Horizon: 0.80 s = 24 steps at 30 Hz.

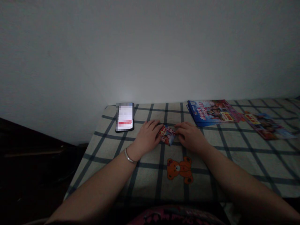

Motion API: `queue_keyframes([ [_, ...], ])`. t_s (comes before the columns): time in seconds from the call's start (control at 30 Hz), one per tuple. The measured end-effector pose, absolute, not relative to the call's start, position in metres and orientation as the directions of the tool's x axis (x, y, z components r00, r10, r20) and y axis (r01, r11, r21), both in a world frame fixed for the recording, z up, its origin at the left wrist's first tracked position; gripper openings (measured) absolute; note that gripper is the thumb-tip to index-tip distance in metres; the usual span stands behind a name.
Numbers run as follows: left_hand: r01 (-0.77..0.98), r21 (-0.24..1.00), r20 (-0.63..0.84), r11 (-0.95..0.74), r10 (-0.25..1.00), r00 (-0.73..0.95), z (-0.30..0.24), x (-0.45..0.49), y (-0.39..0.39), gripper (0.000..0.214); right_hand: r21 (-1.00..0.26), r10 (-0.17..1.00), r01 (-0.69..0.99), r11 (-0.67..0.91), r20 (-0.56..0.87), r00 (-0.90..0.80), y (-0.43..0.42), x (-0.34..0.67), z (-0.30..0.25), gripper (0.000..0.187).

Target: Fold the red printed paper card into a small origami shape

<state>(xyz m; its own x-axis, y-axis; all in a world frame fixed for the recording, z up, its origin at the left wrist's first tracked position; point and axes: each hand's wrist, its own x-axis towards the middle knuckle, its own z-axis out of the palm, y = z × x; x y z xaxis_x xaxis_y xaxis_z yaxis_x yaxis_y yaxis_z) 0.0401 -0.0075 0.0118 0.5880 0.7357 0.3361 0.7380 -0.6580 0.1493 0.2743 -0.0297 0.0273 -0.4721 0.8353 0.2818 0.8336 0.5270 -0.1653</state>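
Note:
A small piece of folded printed paper (169,137), blue and red with bold lettering, lies on the checked tablecloth between my hands. My left hand (148,134) holds its left edge, the thumb at the near side and the fingers curled over the far side. At the right corner, my right hand (189,136) grips the paper between thumb and fingers. Parts of the paper's edges are hidden under the fingertips. Just nearer to me is an orange teddy bear figure (185,170) on the cloth.
A phone (125,117) with a lit screen lies at the back left by the wall. Toward the back right is a stack of colourful flyers (208,111), with another flyer (269,126) farther right. The table's left edge drops to a dark area.

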Motion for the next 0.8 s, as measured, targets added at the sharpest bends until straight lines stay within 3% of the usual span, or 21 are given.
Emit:
queue_keyframes([
  [0.17,0.707,0.177,0.309,-0.684,0.721,0.620,0.0063,0.0380,-0.0051,0.040,-0.209,0.828,0.816,0.539,0.310,-0.467,-0.0281,0.2765,0.0231,0.023],
  [0.37,0.721,0.234,0.267,-0.652,0.756,0.597,0.0096,0.0373,-0.0033,0.057,-0.227,0.817,0.794,0.565,0.288,-0.499,-0.0277,0.2734,0.0231,0.031],
  [0.8,0.652,0.235,0.318,-0.721,0.691,0.649,0.0118,0.0362,-0.0011,0.040,-0.218,0.795,0.772,0.598,0.282,-0.537,-0.0280,0.2718,0.0230,0.033],
])
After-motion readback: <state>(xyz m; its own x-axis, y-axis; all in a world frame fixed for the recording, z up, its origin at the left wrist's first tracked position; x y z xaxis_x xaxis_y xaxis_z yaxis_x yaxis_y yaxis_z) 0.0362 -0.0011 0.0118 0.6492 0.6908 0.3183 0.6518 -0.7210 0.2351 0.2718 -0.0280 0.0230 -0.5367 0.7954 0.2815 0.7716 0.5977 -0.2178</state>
